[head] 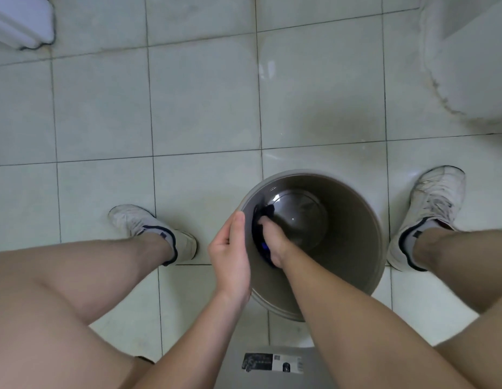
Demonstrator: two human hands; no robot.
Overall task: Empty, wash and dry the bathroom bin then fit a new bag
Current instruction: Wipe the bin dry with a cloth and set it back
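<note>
Bin (pixel 353 220) looks emptied, standing on the floor tiles (pixel 104 108). Left hand (pixel 230 256) grips the rim; just inside that hold, right hand (pixel 275 240) presses a dark cloth (pixel 261 220) on the wall. Can't tell washing from drying; bag not fitted.

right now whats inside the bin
Inside the grey bin, the right hand presses a dark cloth with a blue patch against the inner wall. The shiny base shows no rubbish. The hand covers part of the cloth.
</note>
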